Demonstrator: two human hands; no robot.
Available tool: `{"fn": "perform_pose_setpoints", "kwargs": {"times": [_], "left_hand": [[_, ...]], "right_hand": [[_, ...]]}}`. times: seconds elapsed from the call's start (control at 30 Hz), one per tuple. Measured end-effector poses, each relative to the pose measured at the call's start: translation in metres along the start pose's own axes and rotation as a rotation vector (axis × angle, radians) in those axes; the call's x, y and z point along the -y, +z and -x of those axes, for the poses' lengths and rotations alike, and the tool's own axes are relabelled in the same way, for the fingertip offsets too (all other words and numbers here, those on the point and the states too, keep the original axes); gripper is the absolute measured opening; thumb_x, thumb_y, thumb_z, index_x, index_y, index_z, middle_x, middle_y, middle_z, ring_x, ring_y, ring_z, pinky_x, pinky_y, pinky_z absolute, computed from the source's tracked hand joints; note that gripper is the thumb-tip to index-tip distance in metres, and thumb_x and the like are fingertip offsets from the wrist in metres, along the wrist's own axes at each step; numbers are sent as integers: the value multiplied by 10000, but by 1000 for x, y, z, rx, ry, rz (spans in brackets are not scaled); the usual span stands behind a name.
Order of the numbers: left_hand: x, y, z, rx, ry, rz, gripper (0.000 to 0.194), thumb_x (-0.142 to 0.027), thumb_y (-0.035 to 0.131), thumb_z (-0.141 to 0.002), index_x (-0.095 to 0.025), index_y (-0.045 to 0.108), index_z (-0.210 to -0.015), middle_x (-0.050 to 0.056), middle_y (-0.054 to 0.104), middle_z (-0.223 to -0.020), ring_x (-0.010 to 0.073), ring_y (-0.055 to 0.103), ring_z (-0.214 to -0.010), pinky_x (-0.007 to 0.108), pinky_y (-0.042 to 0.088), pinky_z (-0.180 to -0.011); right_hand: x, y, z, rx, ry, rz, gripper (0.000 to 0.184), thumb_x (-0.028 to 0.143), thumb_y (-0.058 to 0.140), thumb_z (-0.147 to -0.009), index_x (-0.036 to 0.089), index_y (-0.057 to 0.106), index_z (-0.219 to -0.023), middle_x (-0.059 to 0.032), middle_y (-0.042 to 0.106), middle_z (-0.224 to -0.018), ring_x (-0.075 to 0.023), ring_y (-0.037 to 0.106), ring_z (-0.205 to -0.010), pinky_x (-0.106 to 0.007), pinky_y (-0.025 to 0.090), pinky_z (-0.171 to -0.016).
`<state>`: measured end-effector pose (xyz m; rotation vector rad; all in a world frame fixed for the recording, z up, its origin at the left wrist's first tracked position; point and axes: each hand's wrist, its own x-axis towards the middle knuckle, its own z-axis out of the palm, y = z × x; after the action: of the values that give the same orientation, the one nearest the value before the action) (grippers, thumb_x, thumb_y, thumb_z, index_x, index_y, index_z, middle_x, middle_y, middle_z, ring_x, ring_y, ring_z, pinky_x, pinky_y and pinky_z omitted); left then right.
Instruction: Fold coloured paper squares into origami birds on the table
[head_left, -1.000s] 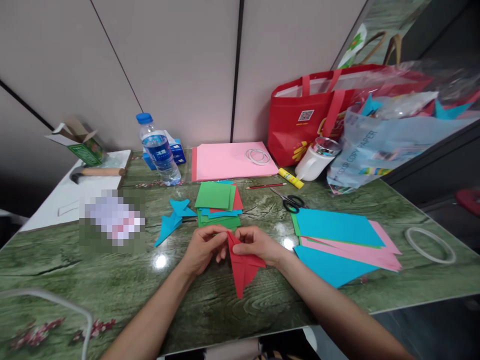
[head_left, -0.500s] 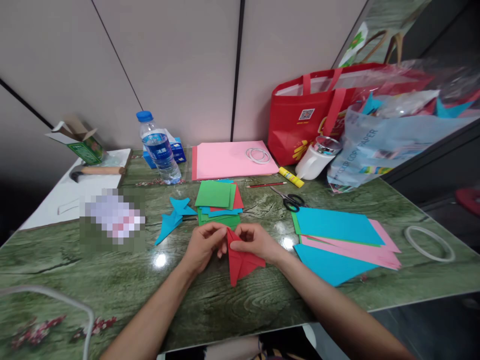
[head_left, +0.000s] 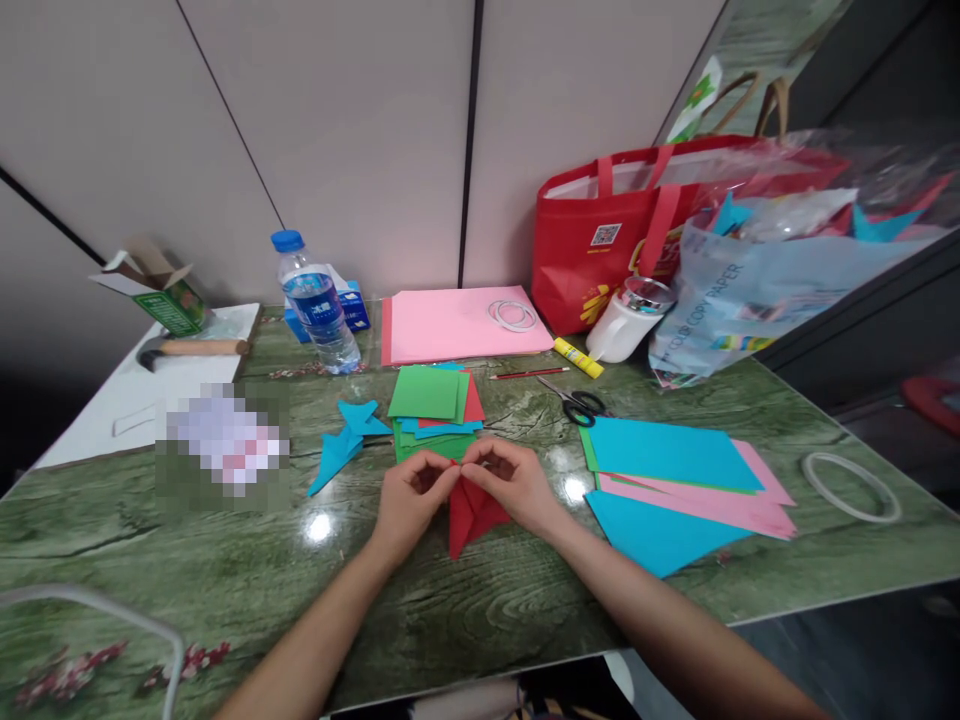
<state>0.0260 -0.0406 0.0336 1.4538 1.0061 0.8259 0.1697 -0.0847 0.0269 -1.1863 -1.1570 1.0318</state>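
A folded piece of red paper (head_left: 474, 515) hangs point-down between my hands, just above the table. My left hand (head_left: 414, 492) pinches its top tip between thumb and forefinger. Right beside it, my right hand (head_left: 511, 482) pinches the same upper end, with both thumbs almost meeting. The fingers cover the paper's upper part. Beyond the hands lies a stack of green, red and blue paper squares (head_left: 426, 392). To its left rests a folded blue paper shape (head_left: 341, 445) with pointed ends.
Blue, green and pink sheets (head_left: 667, 455) lie at right, below black-handled scissors (head_left: 581, 405). A pencil (head_left: 529, 373), glue stick (head_left: 577, 357), white mug (head_left: 628, 320) and pink paper stack (head_left: 450, 325) stand further back. A water bottle (head_left: 319, 305) and hammer (head_left: 195, 347) are at left.
My right hand has moved up to the red paper's tip, its thumb now close to the left thumb. The paper has turned slightly and its lower end has risen a little.
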Motion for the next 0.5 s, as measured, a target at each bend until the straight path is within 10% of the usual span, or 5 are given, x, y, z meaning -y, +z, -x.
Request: {"fn": "perform_pose_setpoints", "kwargs": {"times": [0.3,0.5], "left_hand": [[2,6,8,235,-5,-55,314,-421,621,-710,-160,524,-566,-52,485,-470,74,429,-420,177,329,-411],[4,7,14,37,338,-308,196,-283,560,-788,-166,619,-642,-14,577,-533,99,500,-481,203,388,-482]], "right_hand": [[6,1,2,-84,-64,34,141,319,636,-740,191,584,-712,-15,581,-700,-135,537,-664,-248,439,-583],[15,1,8,-109,-257,155,81,249,640,-759,192,607,-711,-24,585,-730,-152,565,-723,-278,464,-650]]}}
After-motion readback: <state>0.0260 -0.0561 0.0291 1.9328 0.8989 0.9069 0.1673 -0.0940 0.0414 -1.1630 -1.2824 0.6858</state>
